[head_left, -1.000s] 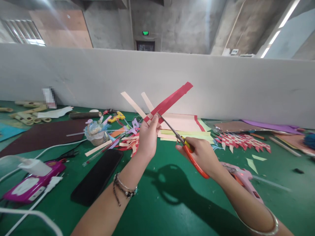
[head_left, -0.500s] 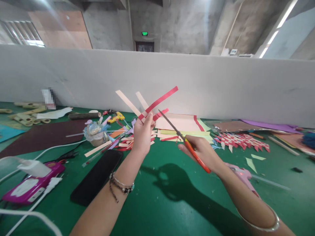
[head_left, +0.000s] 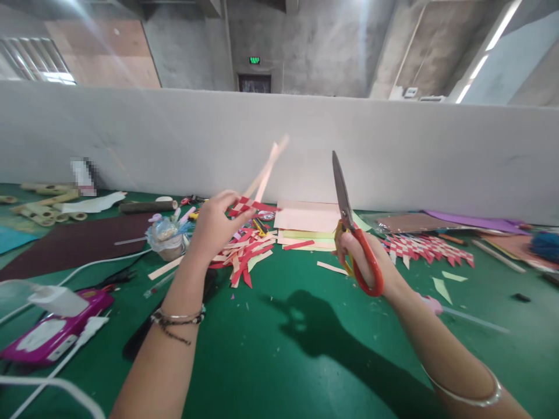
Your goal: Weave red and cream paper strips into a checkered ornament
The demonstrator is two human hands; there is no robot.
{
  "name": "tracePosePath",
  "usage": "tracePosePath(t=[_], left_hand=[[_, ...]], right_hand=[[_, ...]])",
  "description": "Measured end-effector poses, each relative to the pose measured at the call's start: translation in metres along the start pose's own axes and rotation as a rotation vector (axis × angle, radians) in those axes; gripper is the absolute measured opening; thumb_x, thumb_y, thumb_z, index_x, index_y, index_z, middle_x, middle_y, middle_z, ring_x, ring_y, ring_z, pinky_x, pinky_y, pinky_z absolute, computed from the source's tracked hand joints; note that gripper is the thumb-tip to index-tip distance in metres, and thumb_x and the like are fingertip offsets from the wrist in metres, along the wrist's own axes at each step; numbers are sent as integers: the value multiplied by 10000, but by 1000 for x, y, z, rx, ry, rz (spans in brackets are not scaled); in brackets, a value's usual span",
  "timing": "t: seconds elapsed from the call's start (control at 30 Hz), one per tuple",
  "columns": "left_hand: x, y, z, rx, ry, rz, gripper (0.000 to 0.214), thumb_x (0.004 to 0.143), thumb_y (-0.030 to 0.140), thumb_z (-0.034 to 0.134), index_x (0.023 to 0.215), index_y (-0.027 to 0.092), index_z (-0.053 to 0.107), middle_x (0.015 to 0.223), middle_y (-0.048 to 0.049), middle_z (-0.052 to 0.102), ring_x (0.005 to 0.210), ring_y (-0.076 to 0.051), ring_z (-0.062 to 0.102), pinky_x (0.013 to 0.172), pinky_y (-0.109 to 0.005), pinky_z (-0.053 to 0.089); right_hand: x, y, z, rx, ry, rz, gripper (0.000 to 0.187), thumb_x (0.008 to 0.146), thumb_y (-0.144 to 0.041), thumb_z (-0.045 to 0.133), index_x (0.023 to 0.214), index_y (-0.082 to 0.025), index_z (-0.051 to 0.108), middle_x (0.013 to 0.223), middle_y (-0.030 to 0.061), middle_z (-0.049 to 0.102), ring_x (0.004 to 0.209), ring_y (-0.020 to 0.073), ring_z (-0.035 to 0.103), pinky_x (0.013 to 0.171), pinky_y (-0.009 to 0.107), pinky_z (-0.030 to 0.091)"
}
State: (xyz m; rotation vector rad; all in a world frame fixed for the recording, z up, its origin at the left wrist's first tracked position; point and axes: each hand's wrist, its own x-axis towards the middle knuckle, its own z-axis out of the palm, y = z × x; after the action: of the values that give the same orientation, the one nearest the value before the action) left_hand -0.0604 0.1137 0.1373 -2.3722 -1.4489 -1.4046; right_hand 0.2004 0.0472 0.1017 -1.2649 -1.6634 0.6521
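My left hand pinches a small woven piece of red and pale pink paper strips between thumb and fingers. Two long pale strips stick up from it, slightly blurred. Below it lies a heap of loose red and pale paper strips. In my right hand are scissors with orange-red and yellow handles. Their blades look closed and point upward, apart from the paper. A short pale strip lies on the table just left of my right hand.
Sheets of pale paper lie by the white partition. On the right are woven red-and-white pieces and a partly hidden pink glue gun. At left, a purple power strip trails white cables; a dark phone sits under my left forearm.
My left hand has moved left and turned the woven piece, so its pale strips now lean right. The scissors have swung upright, away from the paper. A short pale strip now shows on the table.
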Motion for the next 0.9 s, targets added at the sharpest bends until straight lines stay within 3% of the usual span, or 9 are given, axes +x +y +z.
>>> tracePosePath(t=[0.13, 0.33, 0.53, 0.7, 0.9], left_hand=[[-1, -2, -9, 15, -207, -68, 250, 743, 424, 571, 758, 176, 603, 730, -5, 623, 672, -149, 543, 608, -236, 377], [-4, -1, -4, -141, -284, -134, 250, 757, 413, 549, 749, 172, 618, 652, 5, 607, 608, -128, 518, 546, -214, 358], [-5, 9, 7, -288, -408, -104, 294, 766, 420, 543, 634, 169, 619, 489, 25, 476, 450, -88, 385, 434, -200, 252], [-8, 26, 15, -374, -628, -41, 356, 786, 413, 518, 541, 168, 602, 464, 23, 430, 415, -84, 331, 415, -208, 200], [-12, 42, 27, -429, -819, 31, 364, 781, 399, 515, 511, 171, 604, 427, 27, 401, 386, -83, 302, 406, -216, 179]], right_hand=[[2, 2, 2, 141, 8, 79, 434, 806, -598, 377, 627, -203, 408, 539, -26, 446, 481, 107, 466, 596, 285, 475], [2, 2, 3, 258, -3, 99, 442, 797, -608, 391, 624, -203, 416, 489, -33, 448, 440, 102, 461, 559, 273, 476], [-3, -13, 10, 192, -69, 96, 339, 751, -511, 539, 715, -178, 490, 641, 10, 567, 543, 139, 576, 491, 253, 442], [-4, -14, 17, 287, -50, 36, 240, 749, -400, 565, 731, -181, 468, 854, 35, 596, 530, 99, 563, 532, 267, 460], [-6, -10, 21, 331, -112, 21, 207, 706, -253, 599, 730, -202, 400, 732, -22, 532, 550, 79, 473, 518, 233, 409]])
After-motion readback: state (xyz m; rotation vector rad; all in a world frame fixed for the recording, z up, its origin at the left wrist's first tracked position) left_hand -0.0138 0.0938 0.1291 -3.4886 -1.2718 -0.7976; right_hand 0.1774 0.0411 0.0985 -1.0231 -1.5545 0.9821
